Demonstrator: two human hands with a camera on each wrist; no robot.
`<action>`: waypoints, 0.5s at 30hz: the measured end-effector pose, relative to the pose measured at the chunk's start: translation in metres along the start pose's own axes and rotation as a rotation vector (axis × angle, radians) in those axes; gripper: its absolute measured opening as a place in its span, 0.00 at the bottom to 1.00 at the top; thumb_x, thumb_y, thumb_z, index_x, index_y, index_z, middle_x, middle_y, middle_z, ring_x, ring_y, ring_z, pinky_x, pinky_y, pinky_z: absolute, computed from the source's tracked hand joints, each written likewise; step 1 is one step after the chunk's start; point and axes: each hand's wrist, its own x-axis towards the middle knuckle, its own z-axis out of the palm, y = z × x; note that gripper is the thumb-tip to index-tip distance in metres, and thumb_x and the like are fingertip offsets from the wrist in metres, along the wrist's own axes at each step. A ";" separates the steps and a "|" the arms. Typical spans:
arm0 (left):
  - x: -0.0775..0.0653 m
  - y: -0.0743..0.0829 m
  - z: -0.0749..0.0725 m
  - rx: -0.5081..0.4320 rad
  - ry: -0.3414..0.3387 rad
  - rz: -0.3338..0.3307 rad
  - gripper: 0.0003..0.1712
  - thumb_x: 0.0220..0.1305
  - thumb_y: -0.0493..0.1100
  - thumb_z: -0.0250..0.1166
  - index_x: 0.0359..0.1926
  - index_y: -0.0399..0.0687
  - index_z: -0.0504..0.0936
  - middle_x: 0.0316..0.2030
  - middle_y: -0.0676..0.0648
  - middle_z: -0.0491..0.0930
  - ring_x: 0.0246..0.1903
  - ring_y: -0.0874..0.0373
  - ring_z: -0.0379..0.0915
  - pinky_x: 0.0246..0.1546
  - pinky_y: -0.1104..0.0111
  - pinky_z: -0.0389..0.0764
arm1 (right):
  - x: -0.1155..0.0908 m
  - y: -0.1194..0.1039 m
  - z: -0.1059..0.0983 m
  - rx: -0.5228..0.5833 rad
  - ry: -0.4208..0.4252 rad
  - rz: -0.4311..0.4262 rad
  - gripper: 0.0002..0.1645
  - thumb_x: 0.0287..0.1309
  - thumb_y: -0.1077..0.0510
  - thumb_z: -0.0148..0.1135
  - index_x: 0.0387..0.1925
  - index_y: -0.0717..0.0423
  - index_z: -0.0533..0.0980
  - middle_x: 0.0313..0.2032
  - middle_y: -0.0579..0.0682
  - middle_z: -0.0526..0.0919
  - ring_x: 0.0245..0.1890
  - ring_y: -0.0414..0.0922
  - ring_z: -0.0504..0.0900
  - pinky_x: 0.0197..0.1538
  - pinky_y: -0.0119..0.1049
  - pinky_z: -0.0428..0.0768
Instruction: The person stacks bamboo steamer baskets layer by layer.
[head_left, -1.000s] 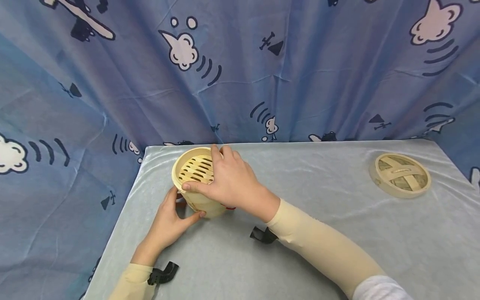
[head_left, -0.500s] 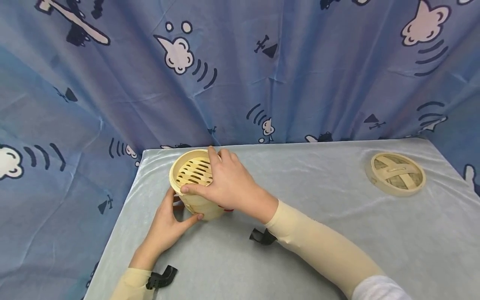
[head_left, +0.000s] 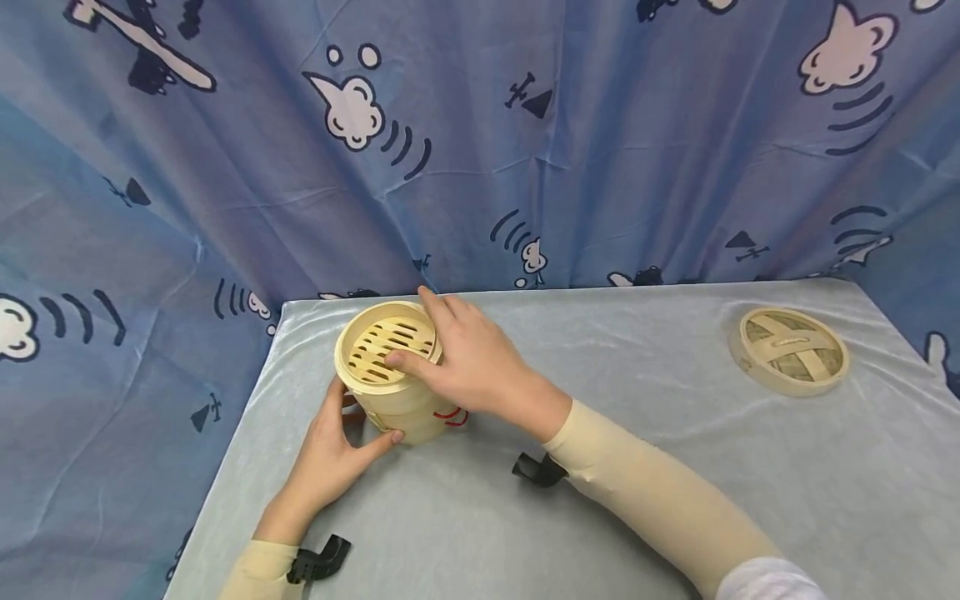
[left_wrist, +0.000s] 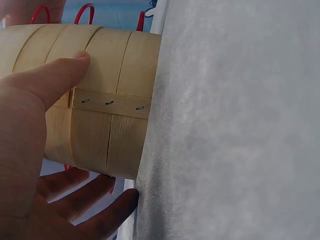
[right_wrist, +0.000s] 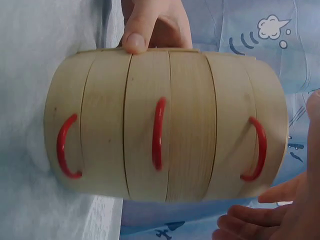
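A stack of small bamboo steamer baskets (head_left: 401, 408) stands upright at the table's left, its slatted top tier facing up. Red loops (right_wrist: 158, 134) stick out from its side, one on each tier. Low on the stack, my left hand (head_left: 326, 458) grips it from the left. Its thumb (left_wrist: 65, 72) lies along the bamboo wall, with the other fingers around the opposite side. My right hand (head_left: 480, 354) is spread at the top right rim, fingers fairly straight, and its thumb overlaps the slats in the head view. In the right wrist view, its fingers (right_wrist: 250, 220) show beside the top tier.
A round bamboo steamer lid (head_left: 791, 350) with crossed strips and a handle lies at the table's right. Grey cloth (head_left: 600, 533) covers the table. A blue patterned curtain (head_left: 465, 150) hangs behind and to the left.
My right hand has loosened from the top rim and shifted slightly right, its thumb moving off the front edge. More red loops now show. My left hand keeps its grip.
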 end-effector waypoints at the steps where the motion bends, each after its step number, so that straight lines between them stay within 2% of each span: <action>1: 0.000 0.000 0.000 -0.002 0.001 -0.002 0.68 0.56 0.49 0.88 0.87 0.59 0.52 0.68 0.46 0.76 0.61 0.46 0.79 0.56 0.48 0.86 | 0.000 0.002 -0.001 -0.004 0.007 -0.009 0.62 0.71 0.21 0.57 0.84 0.64 0.59 0.71 0.64 0.76 0.71 0.61 0.75 0.72 0.58 0.76; 2: 0.000 0.000 0.000 -0.002 0.001 -0.004 0.68 0.56 0.49 0.87 0.87 0.59 0.52 0.68 0.46 0.76 0.61 0.46 0.79 0.56 0.47 0.86 | -0.001 0.004 -0.003 -0.006 0.013 -0.020 0.62 0.72 0.21 0.56 0.84 0.64 0.60 0.71 0.63 0.76 0.70 0.61 0.76 0.72 0.58 0.76; 7: 0.000 -0.001 0.002 -0.013 0.006 0.002 0.68 0.56 0.48 0.88 0.87 0.59 0.52 0.67 0.45 0.76 0.61 0.45 0.79 0.57 0.47 0.86 | -0.004 0.021 -0.014 -0.054 0.040 -0.047 0.74 0.64 0.07 0.28 0.83 0.62 0.62 0.72 0.62 0.75 0.71 0.60 0.75 0.74 0.60 0.73; 9: 0.000 -0.002 0.002 -0.019 0.009 0.010 0.68 0.56 0.48 0.88 0.87 0.60 0.53 0.67 0.46 0.77 0.61 0.45 0.80 0.57 0.47 0.86 | -0.007 0.030 -0.019 -0.085 0.049 -0.047 0.74 0.64 0.07 0.27 0.83 0.62 0.63 0.72 0.63 0.74 0.72 0.60 0.73 0.76 0.62 0.69; 12: 0.000 -0.002 0.001 -0.029 0.016 0.020 0.67 0.55 0.47 0.88 0.86 0.59 0.54 0.66 0.47 0.77 0.60 0.45 0.80 0.57 0.47 0.86 | -0.012 0.042 -0.026 -0.109 0.046 -0.023 0.65 0.71 0.13 0.41 0.83 0.62 0.62 0.73 0.63 0.74 0.74 0.60 0.72 0.77 0.63 0.66; 15: 0.002 -0.003 0.001 -0.036 0.016 0.028 0.67 0.55 0.46 0.88 0.86 0.59 0.55 0.67 0.48 0.76 0.61 0.46 0.79 0.58 0.47 0.86 | -0.018 0.054 -0.031 -0.140 0.035 0.009 0.59 0.73 0.22 0.53 0.83 0.62 0.62 0.73 0.63 0.73 0.74 0.59 0.71 0.78 0.63 0.66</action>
